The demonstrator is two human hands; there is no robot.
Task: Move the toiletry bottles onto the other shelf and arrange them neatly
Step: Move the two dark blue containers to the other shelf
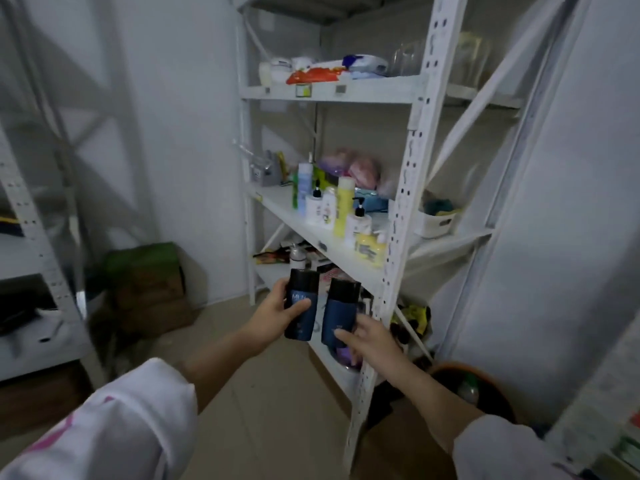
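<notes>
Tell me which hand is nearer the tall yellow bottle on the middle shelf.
Right. The right hand is below the tall yellow bottle, nearly under it; the left hand is farther left, also below.

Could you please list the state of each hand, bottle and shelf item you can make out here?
left hand: closed around the left blue bottle.
left blue bottle: held upright, cap on.
right hand: fingers gripping the right blue bottle.
right blue bottle: held upright, cap on, beside the other.
bottles on the middle shelf: standing upright, clustered.
packets on the top shelf: lying flat.
</notes>
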